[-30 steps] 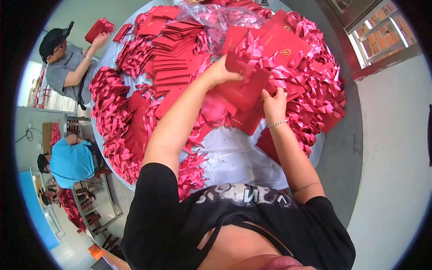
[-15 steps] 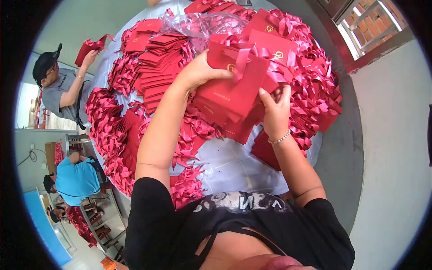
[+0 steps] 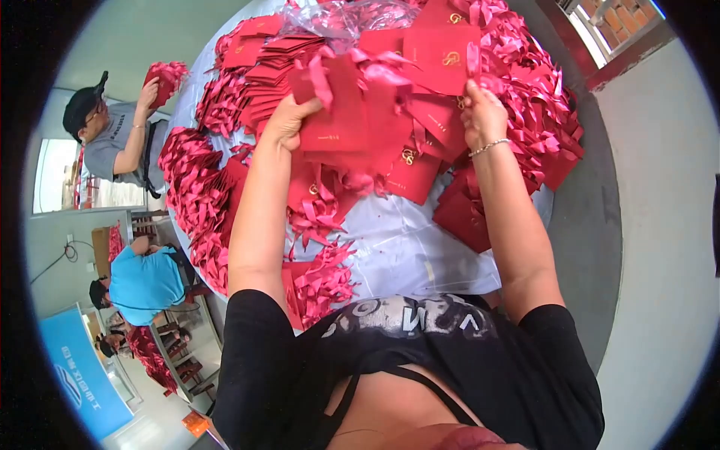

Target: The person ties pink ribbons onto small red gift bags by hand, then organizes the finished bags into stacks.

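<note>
I have the left hand [image 3: 286, 124] clamped on a red bag [image 3: 337, 112], its thumb laid over the near face at the left edge and the other fingers hidden behind. The bag is up over the heap on the round table [image 3: 390, 247], motion-blurred, so I can't tell whether it is one or several. My right hand [image 3: 484, 116] is curled by the lower right corner of a gold-marked bag [image 3: 442, 60]; I can't tell whether its fingertips grip that bag or a ribbon. Between the hands, overlapping bags and loose ribbons crowd the space; beyond lies crumpled clear plastic [image 3: 349, 19], with a row of stacked bags [image 3: 274, 86] behind the left hand. The held bag's ribbon [image 3: 320, 82] end points away from me, its small print toward me, and its long axis runs roughly away from my body, slightly tilted.
</note>
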The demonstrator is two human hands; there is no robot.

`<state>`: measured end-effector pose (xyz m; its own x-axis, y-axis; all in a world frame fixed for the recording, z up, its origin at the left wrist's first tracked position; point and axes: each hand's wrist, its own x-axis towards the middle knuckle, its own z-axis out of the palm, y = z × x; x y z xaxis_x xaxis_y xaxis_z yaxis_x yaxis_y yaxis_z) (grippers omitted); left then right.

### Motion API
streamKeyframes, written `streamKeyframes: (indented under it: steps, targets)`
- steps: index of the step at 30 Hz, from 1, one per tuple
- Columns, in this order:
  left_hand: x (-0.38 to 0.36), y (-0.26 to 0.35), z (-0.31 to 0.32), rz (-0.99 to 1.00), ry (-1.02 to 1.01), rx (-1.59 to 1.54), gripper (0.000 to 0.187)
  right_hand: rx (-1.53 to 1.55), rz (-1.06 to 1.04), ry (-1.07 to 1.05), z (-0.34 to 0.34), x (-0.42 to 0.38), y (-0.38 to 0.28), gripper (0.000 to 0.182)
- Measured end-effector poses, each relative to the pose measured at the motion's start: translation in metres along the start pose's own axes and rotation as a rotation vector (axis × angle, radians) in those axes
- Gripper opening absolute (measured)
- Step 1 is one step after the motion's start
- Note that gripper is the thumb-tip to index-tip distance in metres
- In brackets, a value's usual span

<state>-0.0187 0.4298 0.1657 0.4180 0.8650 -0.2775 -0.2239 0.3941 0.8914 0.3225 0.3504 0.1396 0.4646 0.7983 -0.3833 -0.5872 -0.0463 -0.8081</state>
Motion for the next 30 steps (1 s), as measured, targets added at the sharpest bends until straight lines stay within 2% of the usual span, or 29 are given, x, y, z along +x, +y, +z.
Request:
streamKeyframes:
  steps: [1,3,4,5,7,8,10,12,13,15,16,20,23,25,27,29,30]
  targets:
    - [-0.007,0.004,-0.009,-0.003,0.008,-0.065,0.045,0.114,-0.066,-0.012,-0.001,-0.001,-0.002,0.013]
    - [-0.023,0.011,-0.024,-0.001,0.025,-0.198,0.045,0.069,-0.262,0.122,0.001,-0.007,-0.012,0.01]
    - [-0.029,0.012,-0.032,-0.012,0.053,-0.232,0.045,0.085,-0.311,0.015,-0.001,-0.022,-0.021,0.009]
    - [-0.032,0.012,-0.04,0.027,0.028,-0.223,0.045,0.054,-0.384,0.032,0.001,-0.037,-0.03,0.007]
    - [-0.044,0.011,-0.043,0.106,-0.028,-0.204,0.045,-0.048,-0.507,-0.071,-0.008,-0.057,-0.036,0.006]
    - [-0.049,0.008,-0.043,0.127,-0.06,-0.132,0.045,-0.067,-0.544,-0.197,-0.011,-0.07,-0.036,0.007]
    - [-0.065,0.014,-0.004,0.162,-0.121,0.01,0.045,-0.082,-0.409,-0.341,-0.013,-0.097,-0.029,0.006]
    - [-0.079,0.011,0.043,0.039,-0.115,0.0,0.044,-0.072,-0.225,-0.489,-0.025,-0.117,-0.018,0.002]
    - [-0.082,0.002,0.063,-0.026,-0.113,-0.007,0.044,0.094,-0.1,-0.628,-0.044,-0.104,0.002,0.008]
    - [-0.091,-0.033,0.09,-0.021,-0.141,-0.049,0.044,0.106,-0.073,-0.528,-0.04,-0.149,0.011,0.022]
    - [-0.096,-0.051,0.098,-0.02,-0.156,-0.07,0.044,0.191,0.056,-0.416,-0.045,-0.159,0.015,0.031]
    - [-0.122,-0.105,0.113,-0.029,-0.101,-0.078,0.044,0.456,0.281,-0.537,-0.077,-0.187,-0.005,0.046]
    - [-0.152,-0.115,0.132,0.012,-0.082,-0.207,0.042,-0.336,-0.037,-0.562,-0.106,-0.2,0.007,0.084]
    - [-0.162,-0.131,0.127,0.105,-0.099,-0.064,0.05,-0.744,-0.157,-0.512,-0.111,-0.22,-0.005,0.124]
    - [-0.173,-0.141,0.123,0.189,-0.096,0.137,0.059,-0.824,-0.198,-0.571,-0.112,-0.231,-0.012,0.131]
    - [-0.195,-0.145,0.122,0.251,-0.067,0.386,0.069,-0.935,-0.48,-0.703,-0.129,-0.238,0.001,0.129]
    - [-0.204,-0.153,0.118,0.329,-0.06,0.593,0.079,-0.977,-0.481,-0.775,-0.137,-0.237,0.013,0.126]
